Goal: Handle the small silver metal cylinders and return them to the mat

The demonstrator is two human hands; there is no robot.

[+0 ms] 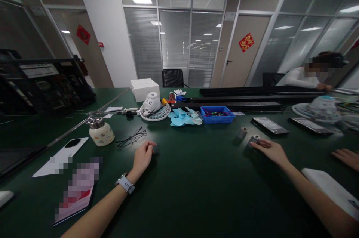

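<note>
My left hand [143, 157] rests on the green table [196, 178], fingers loosely curled, holding nothing; a grey watch is on its wrist. A pair of thin black glasses [131, 138] lies just beyond it. My right hand [271, 151] reaches forward and its fingertips touch a small grey metal cylinder [254, 140] lying on the table. A second small cylinder [242, 132] stands a little to the left of it, untouched.
A cream jar with metal lid [100, 132], a white phone [67, 149], a white fan motor on a grille [153, 108], light-blue fan blades [183, 116], a blue tray [217, 114]. Another person's hand [346, 157] lies at the right edge; a seated person is at far right.
</note>
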